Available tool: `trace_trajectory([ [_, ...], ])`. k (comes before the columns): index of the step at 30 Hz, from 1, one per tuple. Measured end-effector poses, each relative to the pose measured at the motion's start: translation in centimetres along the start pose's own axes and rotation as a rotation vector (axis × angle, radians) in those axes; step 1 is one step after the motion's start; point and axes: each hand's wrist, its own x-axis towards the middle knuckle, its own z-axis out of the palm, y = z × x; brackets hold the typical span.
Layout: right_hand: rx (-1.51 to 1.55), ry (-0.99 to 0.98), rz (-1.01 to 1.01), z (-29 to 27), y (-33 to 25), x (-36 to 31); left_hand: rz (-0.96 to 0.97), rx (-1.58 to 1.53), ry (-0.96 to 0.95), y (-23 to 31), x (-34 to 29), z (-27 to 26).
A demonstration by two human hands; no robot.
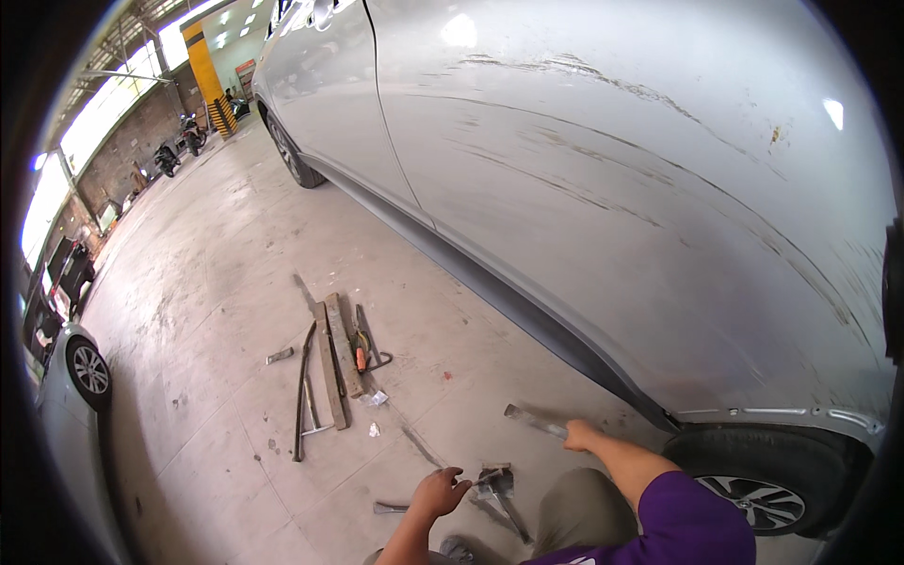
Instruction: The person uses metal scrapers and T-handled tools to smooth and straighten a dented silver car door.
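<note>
My right hand (581, 436) is closed round one end of a flat metal bar (534, 419), which points left, low beside the car's rear wheel. My left hand (439, 491) hovers over the floor with its fingers loosely bent and apart; I see nothing in its grasp. Just right of its fingertips lies a hammer (509, 511) beside a dark metal block (495, 480). A thin flat strip (421, 446) lies beyond the left hand, and another metal tool (390, 507) shows partly behind that wrist. The silver car's side panel (603, 179) carries long dark scratches.
Wooden battens (330, 367), a long pry bar (302, 395), a hooked rod (380, 362) and a short metal piece (279, 356) lie on the floor. The car's rear wheel (753, 499) is close on my right. Another car (71, 414) stands far left.
</note>
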Motion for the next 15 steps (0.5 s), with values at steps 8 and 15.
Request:
trace_trajectory([
  [8, 0.193, 0.051, -0.009, 7.7, 1.1, 6.2, -0.371, -0.169, 0.386, 1.5, -18.7, -6.4],
  [15, 0.253, 0.106, -0.067, 13.6, 0.8, 9.1, -0.629, 0.070, 0.555, 1.6, -36.3, 0.4],
])
